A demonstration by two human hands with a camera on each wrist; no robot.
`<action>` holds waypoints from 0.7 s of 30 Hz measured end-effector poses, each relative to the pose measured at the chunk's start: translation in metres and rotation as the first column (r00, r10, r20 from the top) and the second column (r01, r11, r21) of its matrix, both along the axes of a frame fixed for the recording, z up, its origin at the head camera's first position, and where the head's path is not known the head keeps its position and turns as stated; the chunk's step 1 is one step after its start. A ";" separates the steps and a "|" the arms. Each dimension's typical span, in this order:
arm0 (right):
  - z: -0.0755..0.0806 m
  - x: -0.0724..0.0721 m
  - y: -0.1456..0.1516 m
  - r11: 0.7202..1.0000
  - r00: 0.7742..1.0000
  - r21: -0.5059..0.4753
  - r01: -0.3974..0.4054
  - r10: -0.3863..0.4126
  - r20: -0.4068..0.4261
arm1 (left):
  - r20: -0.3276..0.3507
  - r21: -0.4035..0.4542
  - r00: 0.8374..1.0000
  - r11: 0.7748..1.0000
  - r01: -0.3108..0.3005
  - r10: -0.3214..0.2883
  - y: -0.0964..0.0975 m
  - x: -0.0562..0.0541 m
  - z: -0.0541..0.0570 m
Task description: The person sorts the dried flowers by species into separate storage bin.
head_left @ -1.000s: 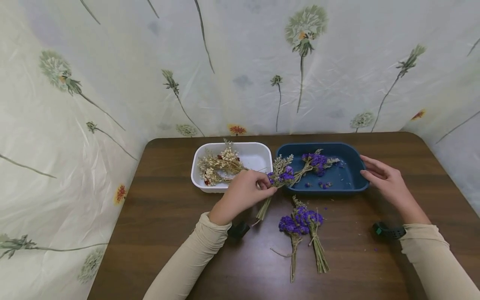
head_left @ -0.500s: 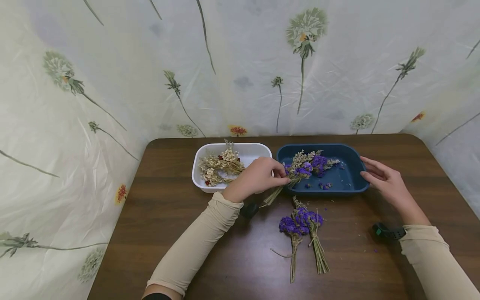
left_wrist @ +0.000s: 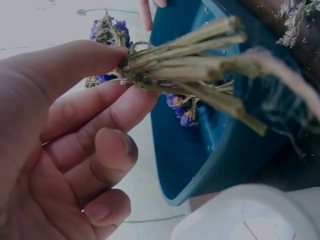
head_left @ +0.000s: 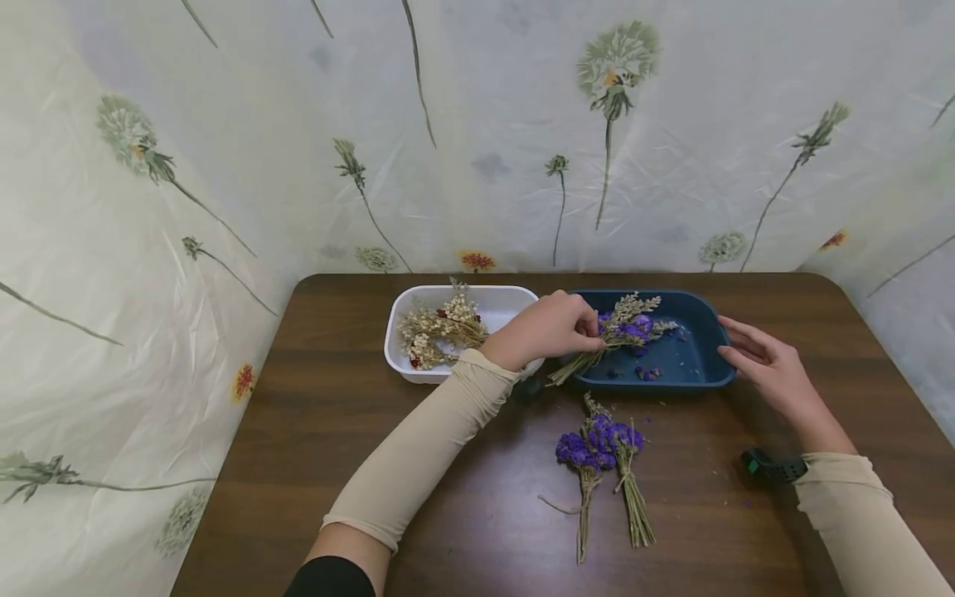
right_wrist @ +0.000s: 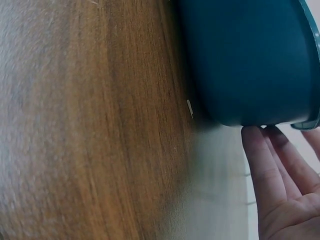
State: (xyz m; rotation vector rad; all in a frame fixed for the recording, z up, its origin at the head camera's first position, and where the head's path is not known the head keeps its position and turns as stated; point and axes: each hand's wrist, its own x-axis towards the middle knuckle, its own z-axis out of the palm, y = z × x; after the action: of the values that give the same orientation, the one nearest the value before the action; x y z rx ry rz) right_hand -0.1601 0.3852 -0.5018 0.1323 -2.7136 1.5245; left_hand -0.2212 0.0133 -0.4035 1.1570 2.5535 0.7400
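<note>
My left hand (head_left: 559,327) pinches a tied bunch of dried flowers (head_left: 627,319), purple and pale, between thumb and fingertips. Its heads hang over the dark blue plastic tub (head_left: 694,369), with the cut stems pointing back toward me. In the left wrist view, the stems (left_wrist: 190,65) stick out past my thumb, and twine trails nearby. Another purple bunch (left_wrist: 182,107) lies in the tub, largely covered by the held one in the head view. At the tub's right end, my right hand (head_left: 772,365) touches the outer wall with nearly straight fingertips (right_wrist: 255,140).
To the left stands a white tub (head_left: 511,303) with cream and dark red dried bunches (head_left: 440,332). Two more purple bunches (head_left: 576,452) lie side by side on the brown wooden table (head_left: 336,448). Loose purple petals (head_left: 647,374) lie in the blue tub. A flower-patterned curtain (head_left: 477,149) hangs behind.
My left hand has carried the held bunch rightward, from between the two tubs to over the blue one. My right hand stays at the blue tub's end.
</note>
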 end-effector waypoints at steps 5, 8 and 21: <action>0.000 0.000 -0.001 1.000 1.000 0.014 0.014 -0.014 0.007 | 0.009 -0.086 1.000 0.996 -0.002 0.002 0.016 -0.006 -0.002; 0.001 0.000 -0.002 1.000 1.000 0.023 0.020 -0.021 0.015 | 0.027 -0.131 1.000 0.991 0.000 0.004 0.026 -0.009 -0.004; 0.001 0.000 -0.001 1.000 1.000 0.003 0.015 -0.015 0.016 | 0.003 -0.253 0.999 0.967 -0.036 0.037 0.056 -0.019 -0.009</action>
State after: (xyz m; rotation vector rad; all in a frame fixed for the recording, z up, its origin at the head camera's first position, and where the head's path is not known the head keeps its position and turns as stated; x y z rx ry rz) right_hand -0.1599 0.3846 -0.5009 0.1003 -2.7231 1.5245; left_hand -0.2407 0.0690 -0.4122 1.0247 2.5762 0.4081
